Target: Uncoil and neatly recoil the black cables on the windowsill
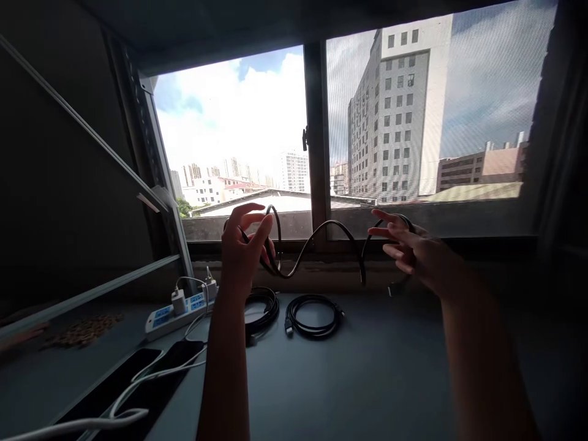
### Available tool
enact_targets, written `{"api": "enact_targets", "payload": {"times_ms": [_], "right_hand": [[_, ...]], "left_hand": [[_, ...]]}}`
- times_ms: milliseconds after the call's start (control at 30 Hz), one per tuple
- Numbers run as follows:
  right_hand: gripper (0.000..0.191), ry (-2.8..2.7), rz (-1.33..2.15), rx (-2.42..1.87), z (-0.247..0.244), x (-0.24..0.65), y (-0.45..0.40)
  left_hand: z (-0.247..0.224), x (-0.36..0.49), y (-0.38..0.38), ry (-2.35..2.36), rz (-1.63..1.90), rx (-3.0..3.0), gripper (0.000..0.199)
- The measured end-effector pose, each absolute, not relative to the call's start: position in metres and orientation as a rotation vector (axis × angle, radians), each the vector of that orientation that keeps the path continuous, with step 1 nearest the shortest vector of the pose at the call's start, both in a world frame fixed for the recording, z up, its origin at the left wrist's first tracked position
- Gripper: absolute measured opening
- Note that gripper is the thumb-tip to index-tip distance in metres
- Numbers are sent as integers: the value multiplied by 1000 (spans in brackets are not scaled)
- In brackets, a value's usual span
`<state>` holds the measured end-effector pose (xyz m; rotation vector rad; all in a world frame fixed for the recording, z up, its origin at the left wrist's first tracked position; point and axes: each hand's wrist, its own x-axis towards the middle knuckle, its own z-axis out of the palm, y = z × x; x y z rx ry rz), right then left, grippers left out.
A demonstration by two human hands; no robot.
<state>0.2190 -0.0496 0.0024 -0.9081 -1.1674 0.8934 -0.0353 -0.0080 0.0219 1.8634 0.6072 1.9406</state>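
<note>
A black cable [337, 223] hangs in loose waves between my two hands, above the table. My left hand [245, 236] has its fingers curled round some loops of it, with the thumb uppermost. On the other side, my right hand [408, 242] holds the cable's other stretch, its fingers partly stretched toward the left. A dark connector [392, 290] dangles below the right hand. Beneath the hands a coiled black cable [315, 334] with a plug at its left side lies on the table. Another black coil [271, 318] sits beside it, partly hidden by my left forearm.
A white power strip [154, 331] with two chargers stands at the left on the grey table [349, 386]. White cords [124, 392] run over dark flat devices [133, 367] at the front left. A metal frame post [168, 171] rises beside the window.
</note>
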Motion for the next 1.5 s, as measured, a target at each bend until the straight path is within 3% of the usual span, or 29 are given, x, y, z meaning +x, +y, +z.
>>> {"api": "enact_targets", "payload": {"times_ms": [200,500,733,1167,1300,1500], "right_hand": [[41,-1342,788,-1128,6,202,-59],[55,-1435,847,-1014,11,189,-69],[35,-1242,638,-962,10,207,-68],[75,-1539,854,-1026,7,147,-61],[72,-1523,744,-1114,6,151,-60],[52,-1308,618,-1062,6,172,-56]], "left_hand": [[19,-20,-11,584,1846,1932,20],[20,-5,-23,530,1714,1999,15],[22,-18,-20,607,1959,1823,15],[8,27,-34,633,1469,2037,35],[8,23,-36,709,1429,2108,38],[14,11,-35,732,1537,2080,39]]}}
